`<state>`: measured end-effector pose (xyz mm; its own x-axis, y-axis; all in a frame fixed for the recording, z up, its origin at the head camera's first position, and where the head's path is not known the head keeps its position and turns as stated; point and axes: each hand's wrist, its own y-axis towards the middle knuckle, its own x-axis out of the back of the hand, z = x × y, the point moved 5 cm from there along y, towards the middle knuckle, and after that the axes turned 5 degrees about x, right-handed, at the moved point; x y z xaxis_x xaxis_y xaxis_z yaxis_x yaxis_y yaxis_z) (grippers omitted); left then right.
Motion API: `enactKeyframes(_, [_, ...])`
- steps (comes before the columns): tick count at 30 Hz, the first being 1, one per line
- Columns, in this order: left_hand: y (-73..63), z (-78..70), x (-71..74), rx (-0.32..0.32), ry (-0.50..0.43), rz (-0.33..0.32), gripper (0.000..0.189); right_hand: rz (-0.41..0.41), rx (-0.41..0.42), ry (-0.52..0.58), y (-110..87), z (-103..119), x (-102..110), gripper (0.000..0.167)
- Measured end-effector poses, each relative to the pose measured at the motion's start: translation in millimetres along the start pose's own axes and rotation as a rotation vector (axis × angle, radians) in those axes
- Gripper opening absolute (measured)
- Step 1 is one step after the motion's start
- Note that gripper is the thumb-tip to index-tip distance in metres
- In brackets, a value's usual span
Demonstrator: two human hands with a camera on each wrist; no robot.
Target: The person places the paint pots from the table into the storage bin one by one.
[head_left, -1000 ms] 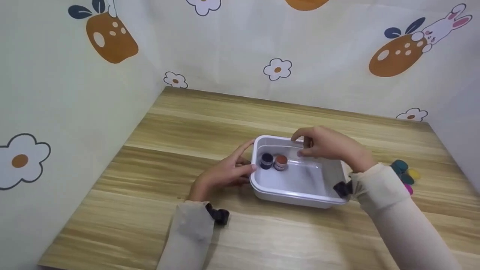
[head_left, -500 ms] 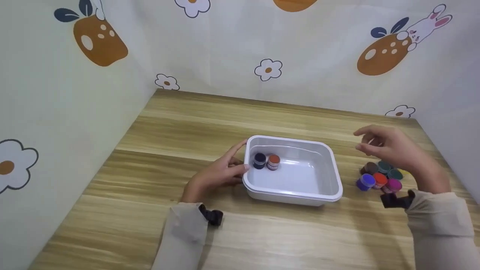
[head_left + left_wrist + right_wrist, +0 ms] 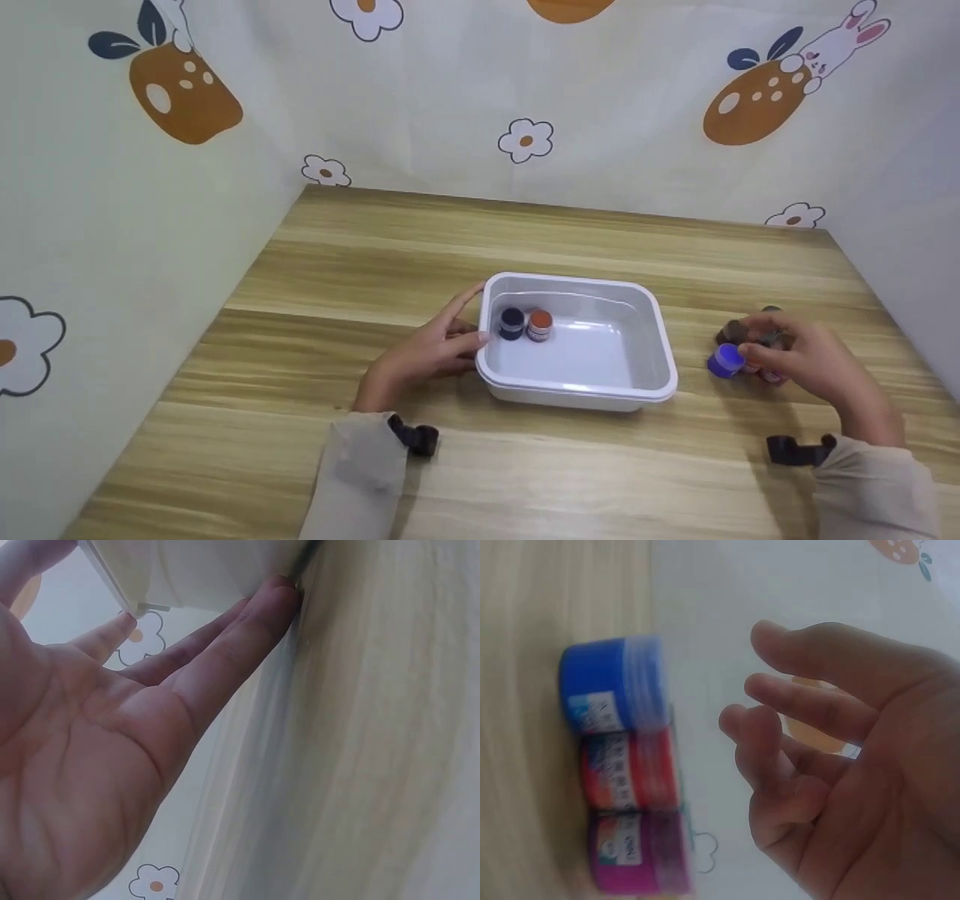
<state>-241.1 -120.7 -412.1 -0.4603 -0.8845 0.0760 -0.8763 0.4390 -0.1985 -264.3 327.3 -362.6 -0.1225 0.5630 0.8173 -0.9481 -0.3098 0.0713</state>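
A white plastic tub (image 3: 577,394) stands on the table. My left hand (image 3: 427,352) rests against its left end, thumb and index finger at the rim. In the left wrist view the fingers (image 3: 232,652) reach out straight to the tub's wall. Inside sit a black paint jar (image 3: 512,324) and an orange-brown paint jar (image 3: 540,325), side by side. My right hand (image 3: 806,356) hovers over a cluster of small paint jars, fingers loosely bent with nothing between them. The blue jar (image 3: 611,682), red jar (image 3: 630,769) and magenta jar (image 3: 637,849) stand beside its fingertips.
A brown-lidded jar (image 3: 733,332) stands behind the blue one; the hand partly hides others. The wood-grain table (image 3: 337,262) is bordered by a cloth backdrop (image 3: 450,97) with flowers and oranges.
My right hand has moved from above the tub across to the right and down over the jar cluster. The left hand stays at the tub; the head view has shifted slightly.
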Motion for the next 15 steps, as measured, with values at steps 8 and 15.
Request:
enactKeyframes(8, [-1.5, 0.4, 1.4, 0.011, 0.023, -0.018, 0.081, 0.057, 0.006, -0.067, 4.7, -4.2, -15.0, 0.042])
enactKeyframes(15, [1.6, 0.1, -2.6, -0.016, -0.015, 0.011, 0.08, 0.062, 0.053, -0.075, 3.4, -6.1, -20.6, 0.04])
